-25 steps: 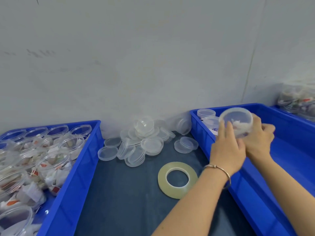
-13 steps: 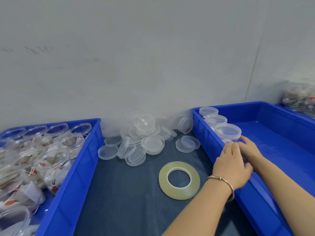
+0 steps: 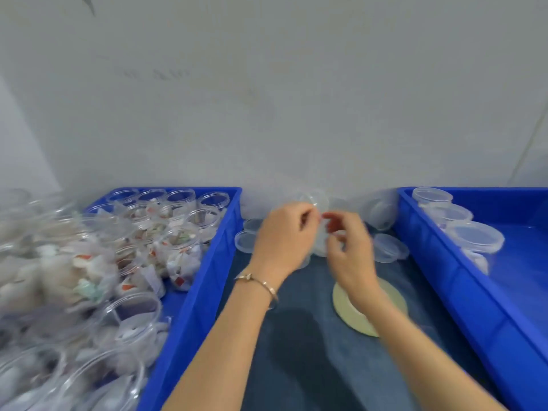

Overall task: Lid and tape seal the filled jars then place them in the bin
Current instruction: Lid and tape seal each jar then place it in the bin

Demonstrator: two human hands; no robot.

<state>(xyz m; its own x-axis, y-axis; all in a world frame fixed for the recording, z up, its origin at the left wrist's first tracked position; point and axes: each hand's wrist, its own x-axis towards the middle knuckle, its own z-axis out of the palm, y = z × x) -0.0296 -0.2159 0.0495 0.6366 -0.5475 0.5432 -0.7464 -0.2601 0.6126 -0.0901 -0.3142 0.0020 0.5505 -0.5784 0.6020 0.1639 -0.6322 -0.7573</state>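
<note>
Both hands over lid pile [image 3: 318, 232]: left hand [image 3: 284, 235] and right hand [image 3: 350, 247] curled; grip unclear through blur.

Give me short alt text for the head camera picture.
Two hands, left hand and right hand, meet over a pile of clear lids, between a blue bin of open filled jars and a blue bin with lidded jars.

Three clear lidded jars [image 3: 474, 240] stand upright in a row along the right blue bin's [image 3: 439, 262] left wall.
</note>
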